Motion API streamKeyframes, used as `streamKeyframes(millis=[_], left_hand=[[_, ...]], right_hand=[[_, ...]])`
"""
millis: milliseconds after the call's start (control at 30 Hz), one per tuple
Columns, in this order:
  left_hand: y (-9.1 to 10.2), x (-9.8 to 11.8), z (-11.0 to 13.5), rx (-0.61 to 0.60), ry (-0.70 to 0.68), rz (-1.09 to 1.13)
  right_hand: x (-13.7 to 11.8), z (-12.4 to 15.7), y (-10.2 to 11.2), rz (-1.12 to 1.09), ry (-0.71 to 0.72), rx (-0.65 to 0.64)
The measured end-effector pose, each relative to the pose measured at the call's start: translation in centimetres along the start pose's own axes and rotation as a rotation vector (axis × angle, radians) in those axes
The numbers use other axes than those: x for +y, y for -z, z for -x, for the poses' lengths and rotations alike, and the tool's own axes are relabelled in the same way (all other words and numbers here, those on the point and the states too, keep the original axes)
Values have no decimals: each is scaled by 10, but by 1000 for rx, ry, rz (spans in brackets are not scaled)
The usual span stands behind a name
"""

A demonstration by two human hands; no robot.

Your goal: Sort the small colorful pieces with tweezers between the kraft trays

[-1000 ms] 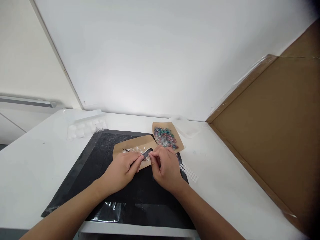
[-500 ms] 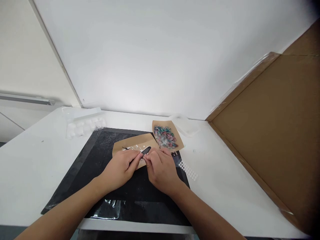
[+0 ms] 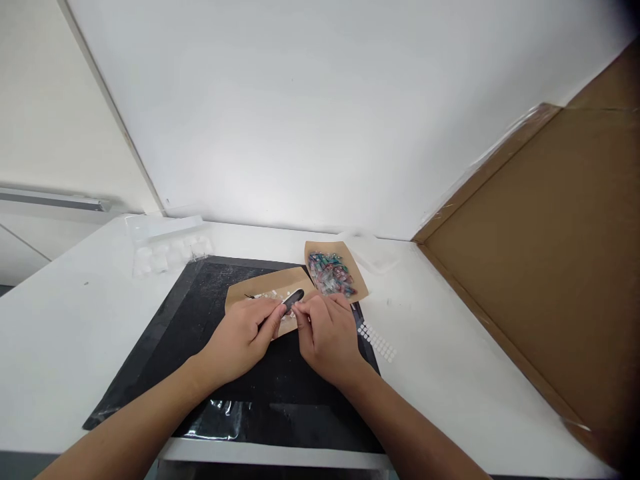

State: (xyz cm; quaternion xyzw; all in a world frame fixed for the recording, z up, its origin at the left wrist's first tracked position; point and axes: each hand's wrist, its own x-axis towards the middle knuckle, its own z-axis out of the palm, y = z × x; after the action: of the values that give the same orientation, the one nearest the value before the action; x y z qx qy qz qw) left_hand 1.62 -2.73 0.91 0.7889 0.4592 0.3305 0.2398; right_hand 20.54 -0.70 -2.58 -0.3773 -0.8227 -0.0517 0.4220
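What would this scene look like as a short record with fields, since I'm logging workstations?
Left hand: pinches a slim, round-ended black strip
Right hand: fingertips at the strip; any small item held cannot be made out
Work surface: black rectangular mat on a white table
Behind hands: brown card tray with small white and clear pieces
Farther right: second brown card tray with multicoloured, shiny pieces
Right of mat: sheet of round white dots
Back left: clear plastic compartment case
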Motion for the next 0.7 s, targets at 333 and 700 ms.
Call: streamKeyframes(millis=[333, 700], left_hand=[[0, -2, 0, 2, -18, -19], [0, -2, 2, 2, -30, -17]], right_hand=[[-1, 3, -1, -5, 62, -8], [6, 3, -1, -73, -13, -6]])
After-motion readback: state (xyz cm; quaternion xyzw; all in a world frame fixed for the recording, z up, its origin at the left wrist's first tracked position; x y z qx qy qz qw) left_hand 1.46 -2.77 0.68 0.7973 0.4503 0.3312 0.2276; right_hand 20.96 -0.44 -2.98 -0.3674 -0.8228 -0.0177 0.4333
